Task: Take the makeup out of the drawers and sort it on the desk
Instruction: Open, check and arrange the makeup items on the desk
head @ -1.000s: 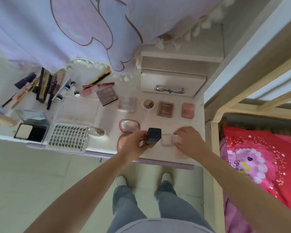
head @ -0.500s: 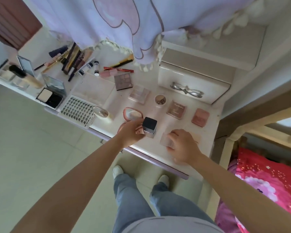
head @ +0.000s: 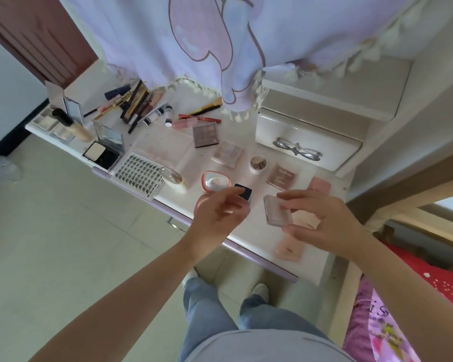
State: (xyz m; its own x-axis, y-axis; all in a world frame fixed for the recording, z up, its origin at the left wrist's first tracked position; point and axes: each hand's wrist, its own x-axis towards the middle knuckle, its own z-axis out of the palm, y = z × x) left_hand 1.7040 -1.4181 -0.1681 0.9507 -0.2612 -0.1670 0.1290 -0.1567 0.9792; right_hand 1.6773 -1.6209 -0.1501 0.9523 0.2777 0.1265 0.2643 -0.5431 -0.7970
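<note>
Centre-right of frame, above desk (head: 249, 232) edge: right hand (head: 324, 226) pinching pale compact (head: 277, 212) by its edges; left hand (head: 217, 212) gripping black cube jar (head: 243, 193). Both prob. light, rigid, slick; compact hinge likely fragile.

A pale tiled floor (head: 58, 231) fills the lower left, lit evenly by soft daylight. A white surface (head: 251, 231) with a lilac front edge runs diagonally from upper left to lower right. Over its far edge hangs a lavender curtain (head: 194, 35) with a large pink cartoon shape and a cream tasselled hem. At the far right corner of the surface stands a white drawer unit (head: 306, 134) with 1 silver bow-shaped handle (head: 297, 150). A dark reddish-brown door (head: 42, 40) stands at upper left beside a pale wall (head: 3, 82). At right, a cream bed frame (head: 413, 202) borders red and pink floral bedding (head: 377, 322).
</note>
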